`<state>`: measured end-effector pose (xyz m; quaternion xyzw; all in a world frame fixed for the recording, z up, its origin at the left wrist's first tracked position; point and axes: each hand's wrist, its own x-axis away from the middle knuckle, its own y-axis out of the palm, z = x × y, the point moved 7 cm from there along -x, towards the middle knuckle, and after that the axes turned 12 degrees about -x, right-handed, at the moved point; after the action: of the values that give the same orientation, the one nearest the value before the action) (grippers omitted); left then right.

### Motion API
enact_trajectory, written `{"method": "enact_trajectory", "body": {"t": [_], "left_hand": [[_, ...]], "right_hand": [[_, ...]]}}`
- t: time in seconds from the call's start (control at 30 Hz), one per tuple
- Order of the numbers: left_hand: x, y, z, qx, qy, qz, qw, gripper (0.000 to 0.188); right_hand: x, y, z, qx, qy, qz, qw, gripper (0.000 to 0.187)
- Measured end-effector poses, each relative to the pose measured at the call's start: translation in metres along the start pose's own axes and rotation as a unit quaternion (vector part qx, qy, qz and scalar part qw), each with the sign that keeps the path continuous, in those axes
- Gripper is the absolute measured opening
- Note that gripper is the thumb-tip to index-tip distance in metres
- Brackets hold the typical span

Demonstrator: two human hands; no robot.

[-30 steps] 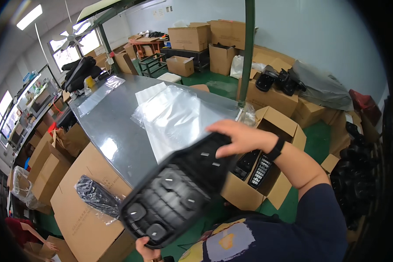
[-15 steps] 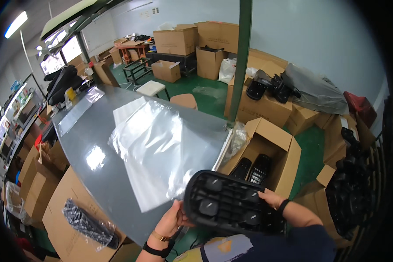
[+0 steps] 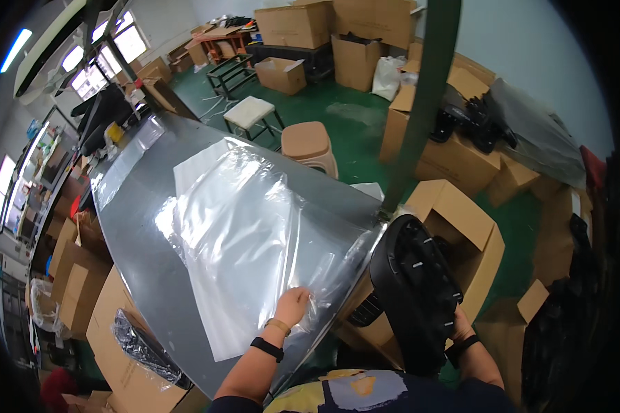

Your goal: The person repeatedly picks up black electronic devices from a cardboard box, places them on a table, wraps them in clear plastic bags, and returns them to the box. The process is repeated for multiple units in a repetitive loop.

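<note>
My right hand [image 3: 461, 329] grips the edge of a long black moulded plastic part [image 3: 415, 286], round-ended and ribbed, with small pegs. The part stands tilted on end beside the table's right edge, in front of an open carton. My left hand [image 3: 293, 308] is closed at the near right edge of the clear plastic bags [image 3: 244, 224], its fingertips on the film. These bags lie spread in a loose stack on the grey table [image 3: 141, 275], together with white foam sheet [image 3: 217, 337].
The open carton [image 3: 489, 248] stands right of the table, holding black parts. A green post [image 3: 427, 103] rises at the table corner. On a carton at left lies a bagged black part [image 3: 145, 347]. Two stools [image 3: 306, 142] stand beyond the table; more cartons [image 3: 444, 162] line the right.
My left hand has let go of the black part and moved onto the plastic bags. In my right hand the part has swung from lying flat to upright, shifting right.
</note>
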<state>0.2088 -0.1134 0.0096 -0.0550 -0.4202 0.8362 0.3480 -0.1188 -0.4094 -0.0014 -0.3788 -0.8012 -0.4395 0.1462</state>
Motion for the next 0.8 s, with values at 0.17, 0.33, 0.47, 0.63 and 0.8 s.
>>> {"method": "enact_trajectory", "body": {"t": [0.17,0.33,0.47,0.63,0.8], "left_hand": [[-0.006,-0.005,-0.018,0.438,-0.202,-0.085,0.872,0.022],[-0.008,-0.054,-0.055,0.533,-0.234,0.047,0.812,0.014],[0.027,-0.129,-0.113,0.654,-0.200,0.235,0.691,0.012],[0.164,-0.191,-0.227,0.710,-0.170,0.415,0.542,0.015],[0.430,-0.189,-0.377,0.494,-0.217,0.724,0.430,0.033]], "right_hand": [[-0.025,0.060,-0.008,0.034,0.033,-0.050,0.998,0.044],[-0.025,0.126,-0.006,0.047,0.036,-0.073,0.996,0.045],[-0.038,0.129,0.007,0.148,0.041,-0.023,0.988,0.048],[-0.032,0.227,0.032,0.314,0.031,-0.125,0.941,0.027],[-0.047,0.298,0.083,0.489,0.050,-0.203,0.847,0.032]]}}
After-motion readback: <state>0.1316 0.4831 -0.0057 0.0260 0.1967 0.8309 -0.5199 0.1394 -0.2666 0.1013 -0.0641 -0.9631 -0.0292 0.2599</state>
